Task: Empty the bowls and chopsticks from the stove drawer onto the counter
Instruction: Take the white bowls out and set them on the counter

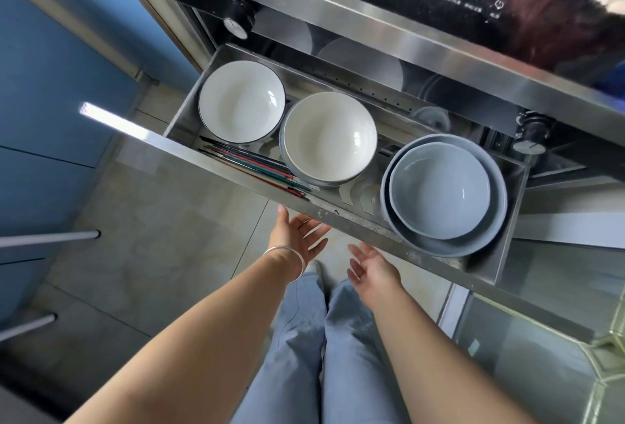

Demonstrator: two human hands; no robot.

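1. My left hand [297,237] is open, palm up, fingers spread and empty, its fingertips just under the front edge of the drawer [236,183].
2. My right hand [368,268] is open too, palm up, holding nothing, just below the drawer front and beside the left hand.
3. A bracelet [287,254] sits on my left wrist.
4. The steel drawer is pulled out under the stove [338,18].
5. At its left end lies a white bowl [241,102] with a dark rim.
6. Next to it, near the middle, is a cream bowl [329,138], stacked on at least one more bowl.
7. At the right end, a small grey bowl [439,190] sits nested inside a big grey bowl [497,187].
8. The chopsticks [250,163] lie in a bundle along the front wall, in front of the white bowl and partly under the cream one.
9. Two knobs [236,23] show on the stove front, above the drawer.
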